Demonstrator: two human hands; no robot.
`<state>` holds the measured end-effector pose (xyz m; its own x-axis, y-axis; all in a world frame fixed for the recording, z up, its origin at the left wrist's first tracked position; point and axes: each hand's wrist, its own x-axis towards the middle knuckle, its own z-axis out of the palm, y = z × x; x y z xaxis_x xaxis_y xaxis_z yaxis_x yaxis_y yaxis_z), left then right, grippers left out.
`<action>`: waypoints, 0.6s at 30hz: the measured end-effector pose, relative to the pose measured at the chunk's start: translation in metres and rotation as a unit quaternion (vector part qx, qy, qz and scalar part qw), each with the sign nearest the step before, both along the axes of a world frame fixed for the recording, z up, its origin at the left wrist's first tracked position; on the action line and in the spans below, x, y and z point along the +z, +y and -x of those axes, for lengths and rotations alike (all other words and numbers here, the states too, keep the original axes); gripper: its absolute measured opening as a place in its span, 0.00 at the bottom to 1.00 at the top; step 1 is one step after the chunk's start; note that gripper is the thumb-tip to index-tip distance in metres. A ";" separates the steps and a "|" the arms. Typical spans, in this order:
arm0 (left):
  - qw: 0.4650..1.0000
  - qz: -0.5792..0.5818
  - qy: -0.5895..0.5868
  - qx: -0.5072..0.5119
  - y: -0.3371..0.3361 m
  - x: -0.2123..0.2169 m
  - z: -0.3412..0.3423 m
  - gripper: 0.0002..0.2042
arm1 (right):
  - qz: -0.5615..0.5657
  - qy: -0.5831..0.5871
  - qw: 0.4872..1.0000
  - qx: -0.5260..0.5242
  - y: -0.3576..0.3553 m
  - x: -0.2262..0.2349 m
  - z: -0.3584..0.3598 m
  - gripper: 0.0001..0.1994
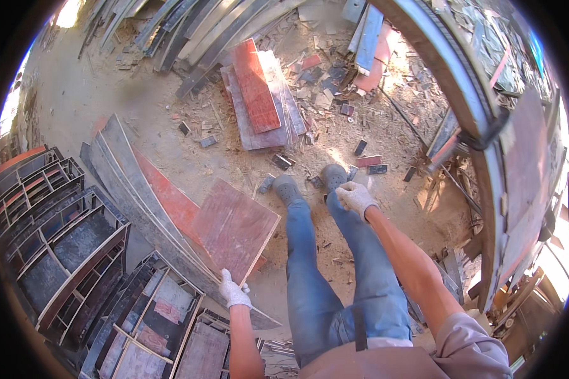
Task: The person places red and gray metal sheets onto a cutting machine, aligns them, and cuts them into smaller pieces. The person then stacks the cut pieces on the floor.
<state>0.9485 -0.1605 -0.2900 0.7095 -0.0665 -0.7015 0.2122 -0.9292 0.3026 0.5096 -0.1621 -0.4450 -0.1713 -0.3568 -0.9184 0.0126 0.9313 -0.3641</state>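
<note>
My left hand (234, 292), in a white glove, grips the lower edge of a square reddish-brown plywood board (235, 226). That board is tilted and overlaps a pile of long grey and red boards (171, 196) on my left. My right hand (355, 197), also gloved, is raised above my right shin with its fingers curled closed. Whatever it may hold is hidden inside the fist. On the ground ahead of my feet lies a stack of boards (262, 140) with a narrow red board (255, 85) on top.
Framed wooden panels (76, 268) are piled at the left. Long curved-looking planks (202, 38) lie at the far side. Wood scraps (360, 147) and sawdust litter the ground around my shoes. A large upright metal-edged beam (480, 120) rises at the right, near leaning boards (525, 170).
</note>
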 end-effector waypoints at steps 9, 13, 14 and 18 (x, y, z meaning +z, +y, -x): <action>0.964 0.080 -0.060 -0.246 -0.131 -0.210 -0.068 0.20 | 0.048 0.148 0.981 0.113 -0.156 -0.242 -0.101 0.41; 0.922 0.032 -0.120 -0.368 -0.125 -0.281 -0.147 0.29 | -0.023 0.168 0.986 0.012 -0.212 -0.293 -0.161 0.45; 0.911 -0.018 -0.144 -0.387 -0.122 -0.295 -0.135 0.31 | -0.057 0.209 0.976 -0.020 -0.218 -0.303 -0.167 0.44; 0.910 -0.024 -0.127 -0.395 -0.107 -0.318 -0.102 0.42 | 0.032 0.058 0.994 -0.092 -0.223 -0.274 -0.187 0.34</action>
